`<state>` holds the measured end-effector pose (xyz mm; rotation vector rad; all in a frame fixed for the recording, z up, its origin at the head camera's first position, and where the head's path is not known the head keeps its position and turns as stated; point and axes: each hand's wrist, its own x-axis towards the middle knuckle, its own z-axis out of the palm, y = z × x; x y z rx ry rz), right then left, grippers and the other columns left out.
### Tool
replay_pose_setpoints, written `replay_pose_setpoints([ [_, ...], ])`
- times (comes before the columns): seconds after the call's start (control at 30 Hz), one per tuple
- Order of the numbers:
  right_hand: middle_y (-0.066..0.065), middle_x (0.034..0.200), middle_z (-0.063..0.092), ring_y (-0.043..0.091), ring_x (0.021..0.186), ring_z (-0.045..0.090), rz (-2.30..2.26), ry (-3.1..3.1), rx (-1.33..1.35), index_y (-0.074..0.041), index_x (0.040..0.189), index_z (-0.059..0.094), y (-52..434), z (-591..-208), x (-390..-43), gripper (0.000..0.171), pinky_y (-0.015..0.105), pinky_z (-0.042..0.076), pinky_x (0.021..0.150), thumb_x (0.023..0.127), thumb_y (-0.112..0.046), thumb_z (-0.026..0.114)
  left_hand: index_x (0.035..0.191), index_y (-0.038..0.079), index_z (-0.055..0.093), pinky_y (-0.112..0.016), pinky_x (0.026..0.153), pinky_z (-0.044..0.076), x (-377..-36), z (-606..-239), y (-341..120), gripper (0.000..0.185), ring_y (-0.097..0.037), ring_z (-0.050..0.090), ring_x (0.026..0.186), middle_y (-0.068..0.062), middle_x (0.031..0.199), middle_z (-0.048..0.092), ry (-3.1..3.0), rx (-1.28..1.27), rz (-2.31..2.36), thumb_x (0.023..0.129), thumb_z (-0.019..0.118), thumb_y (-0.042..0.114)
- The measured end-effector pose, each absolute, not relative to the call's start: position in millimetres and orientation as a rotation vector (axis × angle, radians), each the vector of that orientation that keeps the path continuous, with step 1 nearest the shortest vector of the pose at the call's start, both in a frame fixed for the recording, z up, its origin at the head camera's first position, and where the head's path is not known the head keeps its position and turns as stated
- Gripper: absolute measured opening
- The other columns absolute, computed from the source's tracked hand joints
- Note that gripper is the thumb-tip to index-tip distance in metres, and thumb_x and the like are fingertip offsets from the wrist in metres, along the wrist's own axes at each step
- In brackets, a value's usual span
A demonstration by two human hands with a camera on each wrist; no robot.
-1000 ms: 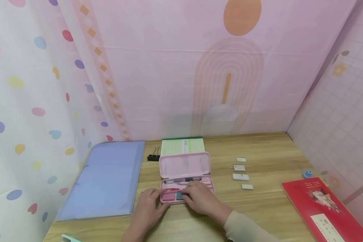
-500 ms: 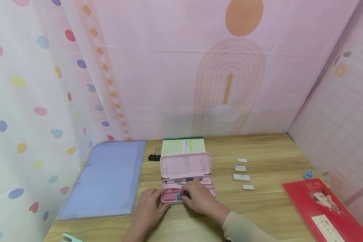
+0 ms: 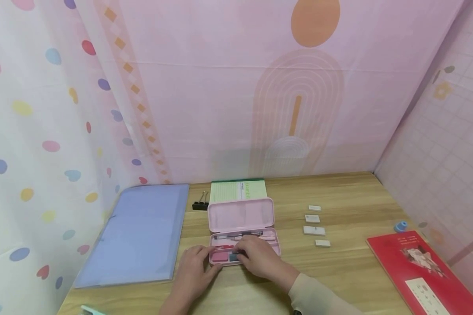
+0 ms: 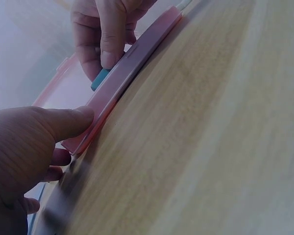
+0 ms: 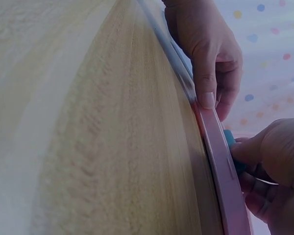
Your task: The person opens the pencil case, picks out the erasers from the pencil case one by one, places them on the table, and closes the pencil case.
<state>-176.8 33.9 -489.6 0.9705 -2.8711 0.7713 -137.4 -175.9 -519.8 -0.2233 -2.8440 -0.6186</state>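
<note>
A pink pencil case [image 3: 241,215] lies with its lid raised at the middle of the table. My left hand [image 3: 193,269] holds the case's left end, the thumb against the front wall. My right hand [image 3: 260,259] reaches into the front compartment, where its thumb and fingers pinch a teal eraser [image 4: 101,78], partly hidden by the fingers. To the left of that block sits a pink eraser [image 3: 220,257]. Behind them lie a red pen [image 3: 223,247] and a black-gripped clear pen [image 3: 225,237], partly covered by the right hand.
A green notebook [image 3: 238,189] and a black binder clip [image 3: 199,205] lie behind the case. To the left is a blue folder [image 3: 138,236]. Several small white blocks [image 3: 313,230] form a column to the right, before a red book [image 3: 419,262] and a small blue object [image 3: 400,226].
The right fingers have shifted slightly on the teal eraser, and a little more of it shows beside the pink one. The left hand has stayed at the case's end.
</note>
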Motion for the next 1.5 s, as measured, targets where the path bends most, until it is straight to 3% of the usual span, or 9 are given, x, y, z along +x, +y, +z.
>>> replay_pose_setpoints([
  [0.2,-0.013,0.092,0.060,0.003,0.085,0.055,0.849,-2.794,0.924,-0.022,0.102,0.072,56.6,-478.1,-172.4,0.014,0.025,0.049,0.076,0.089,-0.018,0.068,0.118,0.016,0.068,-0.041,0.091,0.044,-137.9,-521.2,-174.5,0.051,-0.019,0.053,0.097,0.002,0.099,0.060,-2.870,-0.202,-0.624,0.076,0.079,0.044],
  [0.47,-0.012,0.100,0.065,0.007,0.091,0.061,0.922,-2.706,0.722,-0.022,0.098,0.072,148.0,-471.3,-159.6,0.018,0.032,0.053,0.080,0.084,-0.011,0.073,0.118,0.017,0.068,-0.042,0.093,0.043,-138.4,-520.1,-171.6,0.052,-0.020,0.053,0.099,0.002,0.101,0.060,-2.867,-0.196,-0.613,0.076,0.079,0.045],
  [0.77,-0.015,0.095,0.062,0.004,0.088,0.059,0.935,-2.853,0.605,-0.021,0.098,0.072,223.1,-488.7,-146.6,0.022,0.027,0.053,0.076,0.085,-0.004,0.070,0.118,0.016,0.067,-0.042,0.093,0.044,-139.3,-519.9,-173.9,0.052,-0.021,0.053,0.099,0.001,0.101,0.061,-2.866,-0.193,-0.598,0.076,0.079,0.044],
  [1.23,-0.017,0.092,0.061,0.004,0.088,0.058,0.844,-2.945,0.451,-0.019,0.101,0.073,238.8,-494.0,-145.3,0.019,0.030,0.052,0.078,0.087,-0.007,0.069,0.117,0.015,0.068,-0.043,0.093,0.043,-137.1,-521.1,-175.4,0.051,-0.021,0.054,0.098,0.001,0.099,0.060,-2.844,-0.196,-0.620,0.076,0.079,0.042],
  [1.5,-0.015,0.093,0.058,0.004,0.084,0.052,0.784,-2.930,0.535,-0.017,0.106,0.073,242.0,-503.6,-144.5,0.028,0.025,0.049,0.071,0.079,-0.019,0.079,0.118,0.015,0.067,-0.044,0.093,0.043,-137.0,-519.9,-175.6,0.050,-0.021,0.053,0.098,0.001,0.100,0.060,-2.857,-0.198,-0.624,0.077,0.079,0.042],
])
